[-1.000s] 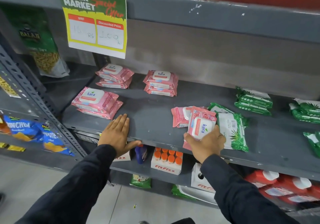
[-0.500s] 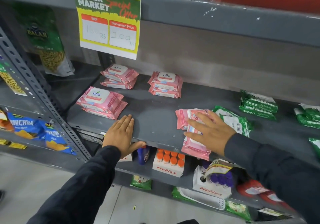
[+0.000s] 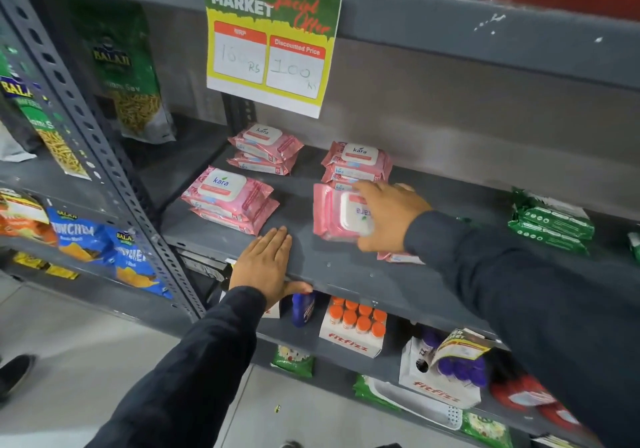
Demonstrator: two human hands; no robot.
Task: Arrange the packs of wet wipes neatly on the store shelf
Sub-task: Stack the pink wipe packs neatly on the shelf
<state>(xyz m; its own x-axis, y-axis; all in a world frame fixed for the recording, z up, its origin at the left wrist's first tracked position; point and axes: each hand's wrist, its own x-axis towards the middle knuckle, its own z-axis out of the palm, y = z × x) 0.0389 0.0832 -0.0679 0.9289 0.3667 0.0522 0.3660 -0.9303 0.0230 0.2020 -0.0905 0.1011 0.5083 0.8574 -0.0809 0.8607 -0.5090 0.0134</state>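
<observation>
At frame centre, the right hand [image 3: 388, 217] pinched a pink pack [image 3: 337, 213] for stacking, while the left hand [image 3: 266, 264], fingers together, steadied against the shelf [image 3: 346, 271].

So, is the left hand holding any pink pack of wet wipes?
No, the left hand lies flat on the grey metal shelf, touching no pack.
</observation>
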